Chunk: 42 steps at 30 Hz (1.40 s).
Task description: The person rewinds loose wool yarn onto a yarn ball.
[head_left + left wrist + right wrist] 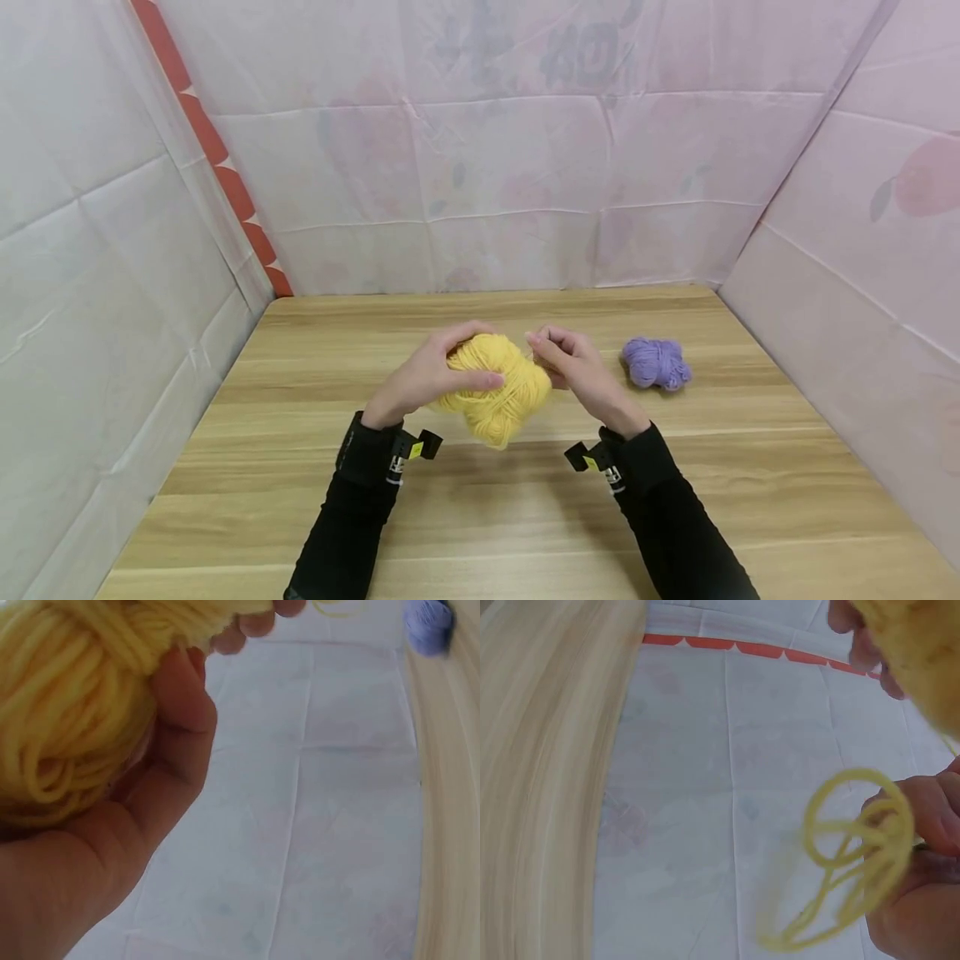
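A skein of yellow yarn (495, 383) is held above the wooden table by my left hand (435, 373), thumb across its front and fingers over the top. In the left wrist view the fingers curl around the yarn's underside (75, 712). Just right of the skein, my right hand (581, 371) pinches a strand between thumb and fingers. In the right wrist view, loose loops of yellow yarn (859, 855) dangle from that right hand (922, 870), with the skein (922, 652) above.
A small purple skein of yarn (656, 363) lies on the wooden table (465, 533), right of my right hand. Pale printed sheets (510, 158) hang behind and along both sides of the table.
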Tool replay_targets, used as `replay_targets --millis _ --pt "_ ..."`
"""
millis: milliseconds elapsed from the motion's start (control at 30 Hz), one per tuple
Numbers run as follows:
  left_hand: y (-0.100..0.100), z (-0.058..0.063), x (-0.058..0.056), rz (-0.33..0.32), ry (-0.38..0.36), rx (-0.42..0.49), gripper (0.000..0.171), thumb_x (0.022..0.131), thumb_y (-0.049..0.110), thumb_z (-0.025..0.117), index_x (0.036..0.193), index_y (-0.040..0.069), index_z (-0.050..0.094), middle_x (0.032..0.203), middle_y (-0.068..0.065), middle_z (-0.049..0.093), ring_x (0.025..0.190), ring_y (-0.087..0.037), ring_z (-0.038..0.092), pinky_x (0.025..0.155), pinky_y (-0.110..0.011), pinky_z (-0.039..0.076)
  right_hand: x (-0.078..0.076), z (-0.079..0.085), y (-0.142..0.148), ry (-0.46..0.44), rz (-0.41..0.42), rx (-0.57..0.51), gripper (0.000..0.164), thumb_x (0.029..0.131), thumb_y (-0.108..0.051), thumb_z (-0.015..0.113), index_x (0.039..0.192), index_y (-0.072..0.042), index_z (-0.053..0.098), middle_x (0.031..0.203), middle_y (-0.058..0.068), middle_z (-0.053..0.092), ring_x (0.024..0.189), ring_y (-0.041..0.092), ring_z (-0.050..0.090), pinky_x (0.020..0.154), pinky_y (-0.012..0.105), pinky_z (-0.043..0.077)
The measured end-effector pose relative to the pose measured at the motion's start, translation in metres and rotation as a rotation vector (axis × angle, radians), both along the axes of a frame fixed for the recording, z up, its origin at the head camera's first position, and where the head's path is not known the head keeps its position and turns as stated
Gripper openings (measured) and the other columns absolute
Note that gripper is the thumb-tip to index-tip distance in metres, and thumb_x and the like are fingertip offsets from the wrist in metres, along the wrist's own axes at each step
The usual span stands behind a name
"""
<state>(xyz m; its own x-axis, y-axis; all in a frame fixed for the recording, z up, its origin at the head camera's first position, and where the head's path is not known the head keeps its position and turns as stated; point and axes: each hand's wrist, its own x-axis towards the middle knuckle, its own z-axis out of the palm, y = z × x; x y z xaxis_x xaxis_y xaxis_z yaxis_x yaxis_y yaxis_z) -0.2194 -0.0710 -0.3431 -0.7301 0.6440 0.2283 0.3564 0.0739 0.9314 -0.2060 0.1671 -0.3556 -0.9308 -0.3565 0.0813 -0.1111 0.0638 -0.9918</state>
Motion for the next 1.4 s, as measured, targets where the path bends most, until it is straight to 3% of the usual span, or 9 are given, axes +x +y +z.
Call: replay_targets --millis 200,367,467,567,700,800,1033,1200,1400 --pt "0.004 -0.005 -0.003 0.086 0.119 -0.102 0.044 0.080 0.025 0.079 0.119 0.020 0.060 0.099 -0.003 0.063 0.084 -0.017 0.061 0.069 -0.034 0.057 0.004 0.002 0.003 0.089 0.012 -0.043 0.031 0.101 -0.028 0.050 0.094 0.002 0.051 0.057 -0.003 0.027 0.047 0.012 0.024 0.048 0.031 0.019" --pt "0.008 -0.007 -0.006 0.307 0.171 -0.145 0.046 0.080 0.031 0.078 0.119 0.019 0.058 0.099 -0.003 0.064 0.084 -0.017 0.059 0.068 -0.030 0.053 0.010 0.006 0.001 0.137 0.028 -0.043 0.025 0.102 -0.024 0.049 0.106 -0.002 0.059 0.057 -0.003 0.034 0.046 0.013 0.027 0.045 0.036 0.018" --pt "0.009 -0.008 -0.008 0.445 0.151 -0.112 0.048 0.081 0.034 0.077 0.119 0.016 0.054 0.100 -0.005 0.063 0.084 -0.019 0.060 0.066 -0.029 0.053 0.015 0.010 -0.005 0.159 0.050 -0.015 0.026 0.102 -0.023 0.049 0.111 -0.001 0.060 0.059 -0.003 0.040 0.046 0.012 0.029 0.043 0.038 0.019" --pt "0.008 -0.008 -0.009 0.540 0.096 -0.027 0.051 0.082 0.036 0.076 0.119 0.013 0.050 0.102 -0.008 0.061 0.083 -0.021 0.062 0.064 -0.030 0.056 0.019 0.012 -0.011 0.176 0.084 0.031 0.028 0.102 -0.022 0.049 0.113 0.001 0.060 0.061 -0.003 0.044 0.045 0.011 0.031 0.042 0.040 0.021" --pt "0.005 -0.008 -0.010 0.603 0.023 0.122 0.052 0.084 0.037 0.074 0.118 0.010 0.046 0.101 -0.011 0.060 0.079 -0.020 0.063 0.060 -0.031 0.057 0.020 0.011 -0.017 0.197 0.145 0.090 0.026 0.102 -0.020 0.048 0.111 -0.001 0.062 0.061 -0.003 0.045 0.043 0.008 0.031 0.036 0.033 0.024" --pt "0.002 -0.006 -0.010 0.619 -0.019 0.266 0.051 0.086 0.034 0.073 0.117 0.007 0.043 0.102 -0.012 0.060 0.078 -0.019 0.064 0.062 -0.030 0.058 0.019 0.009 -0.020 0.197 0.200 0.141 0.023 0.102 -0.020 0.049 0.109 -0.005 0.065 0.061 -0.001 0.046 0.043 0.007 0.033 0.035 0.026 0.028" --pt "-0.008 -0.003 -0.013 0.633 -0.076 0.599 0.037 0.091 0.023 0.067 0.112 0.008 0.041 0.109 -0.008 0.055 0.089 -0.016 0.064 0.073 -0.026 0.058 0.011 -0.003 -0.023 0.200 0.378 0.274 0.022 0.102 -0.018 0.049 0.104 -0.010 0.069 0.061 0.001 0.045 0.045 0.005 0.036 0.037 0.023 0.032" --pt "-0.021 0.002 -0.017 0.649 -0.099 0.750 0.031 0.092 0.022 0.066 0.109 0.011 0.042 0.110 -0.006 0.054 0.092 -0.015 0.062 0.076 -0.023 0.057 -0.001 -0.014 -0.019 0.223 0.523 0.298 0.023 0.101 -0.014 0.048 0.102 -0.007 0.070 0.057 0.007 0.043 0.043 0.002 0.034 0.036 0.020 0.030" --pt "-0.044 0.005 -0.018 0.705 -0.109 0.879 0.030 0.092 0.024 0.064 0.107 0.010 0.043 0.111 -0.008 0.053 0.093 -0.016 0.061 0.074 -0.023 0.057 -0.016 -0.027 -0.002 0.194 0.649 0.388 0.022 0.101 -0.012 0.049 0.098 -0.008 0.071 0.063 0.008 0.056 0.046 0.004 0.043 0.037 0.023 0.036"
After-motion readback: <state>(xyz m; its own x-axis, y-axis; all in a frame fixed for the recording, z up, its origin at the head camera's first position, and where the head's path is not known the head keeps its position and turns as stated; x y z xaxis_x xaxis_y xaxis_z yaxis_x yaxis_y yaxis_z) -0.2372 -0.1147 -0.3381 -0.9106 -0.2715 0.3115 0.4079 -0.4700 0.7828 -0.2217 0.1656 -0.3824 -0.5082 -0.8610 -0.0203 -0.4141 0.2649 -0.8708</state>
